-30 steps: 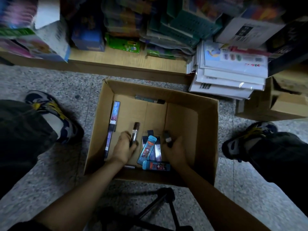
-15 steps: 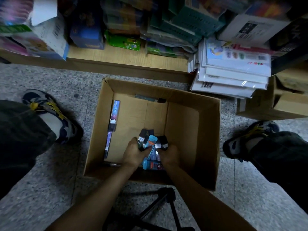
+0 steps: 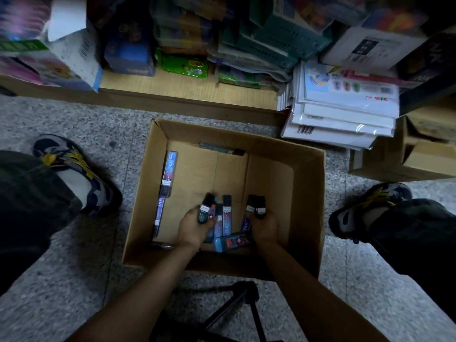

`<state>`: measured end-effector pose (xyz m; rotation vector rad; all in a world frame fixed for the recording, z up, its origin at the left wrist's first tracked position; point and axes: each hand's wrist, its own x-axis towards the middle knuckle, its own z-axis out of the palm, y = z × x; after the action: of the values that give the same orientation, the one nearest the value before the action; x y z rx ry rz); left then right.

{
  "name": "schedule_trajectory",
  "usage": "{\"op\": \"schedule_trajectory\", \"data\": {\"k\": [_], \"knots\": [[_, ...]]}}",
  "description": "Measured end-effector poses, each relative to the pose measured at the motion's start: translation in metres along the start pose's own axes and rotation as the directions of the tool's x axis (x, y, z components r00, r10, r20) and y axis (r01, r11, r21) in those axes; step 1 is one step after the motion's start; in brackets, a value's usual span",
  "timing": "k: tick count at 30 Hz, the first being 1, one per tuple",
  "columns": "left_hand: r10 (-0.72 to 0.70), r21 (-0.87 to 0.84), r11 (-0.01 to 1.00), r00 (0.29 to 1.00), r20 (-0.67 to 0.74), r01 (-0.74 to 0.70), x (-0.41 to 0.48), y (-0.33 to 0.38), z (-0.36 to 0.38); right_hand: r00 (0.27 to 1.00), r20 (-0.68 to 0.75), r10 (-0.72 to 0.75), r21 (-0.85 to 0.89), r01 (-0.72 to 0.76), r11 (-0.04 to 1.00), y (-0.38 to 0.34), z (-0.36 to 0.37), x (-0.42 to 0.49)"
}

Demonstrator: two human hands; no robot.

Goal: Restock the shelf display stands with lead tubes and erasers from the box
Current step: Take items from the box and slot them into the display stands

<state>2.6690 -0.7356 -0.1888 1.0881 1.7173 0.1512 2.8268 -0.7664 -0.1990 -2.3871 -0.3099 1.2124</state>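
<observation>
An open cardboard box (image 3: 306,193) sits on the floor between my feet. My left hand (image 3: 192,227) grips a few dark lead tubes (image 3: 206,209) near the box's front. My right hand (image 3: 264,227) grips a pair of black-capped lead tubes (image 3: 256,206). Between my hands lie more lead tubes (image 3: 226,214) and a blue tube (image 3: 232,241) lying crosswise. Long blue packs (image 3: 169,174) lie along the box's left wall, and one tube (image 3: 222,148) rests against the far wall.
A low wooden shelf (image 3: 187,91) holds stacked stationery packs behind the box. A pile of white packets (image 3: 345,112) sits at right, with another cardboard box (image 3: 404,156) beside it. My shoes (image 3: 74,174) flank the box. A black tripod leg (image 3: 237,307) stands near me.
My hands met over the tubes at the box's front, then drew slightly apart. Each hand now holds a small bunch of tubes; the left held a single tube before.
</observation>
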Motion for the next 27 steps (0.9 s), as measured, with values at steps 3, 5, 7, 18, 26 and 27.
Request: {"op": "schedule_trajectory", "data": {"k": [3,5,7,18,26,27], "knots": [[-0.079,-0.299,0.951,0.997,-0.003,0.074,-0.005,0.007,-0.014,0.998,-0.051,-0.021,-0.016,0.02,1.0,-0.005,0.004,-0.001],[-0.08,-0.389,0.917,0.996,0.048,0.092,-0.009,0.013,-0.023,0.997,-0.049,-0.054,-0.158,0.045,0.986,-0.007,0.007,-0.002],[-0.07,-0.445,0.889,0.993,0.096,0.106,-0.013,0.02,-0.03,0.998,-0.02,-0.061,-0.211,0.056,0.976,-0.009,0.008,-0.002],[0.048,-0.57,0.818,0.977,0.208,0.081,-0.04,0.043,-0.035,0.941,0.19,-0.282,0.173,0.25,0.953,-0.05,-0.044,-0.026],[0.168,-0.59,0.807,0.96,0.225,-0.002,-0.072,0.08,-0.036,0.792,0.514,-0.329,0.39,0.126,0.912,-0.093,-0.075,-0.1],[0.171,-0.611,0.792,0.956,0.24,0.012,-0.077,0.085,-0.038,0.794,0.493,-0.357,0.425,0.138,0.895,-0.096,-0.078,-0.107]]}}
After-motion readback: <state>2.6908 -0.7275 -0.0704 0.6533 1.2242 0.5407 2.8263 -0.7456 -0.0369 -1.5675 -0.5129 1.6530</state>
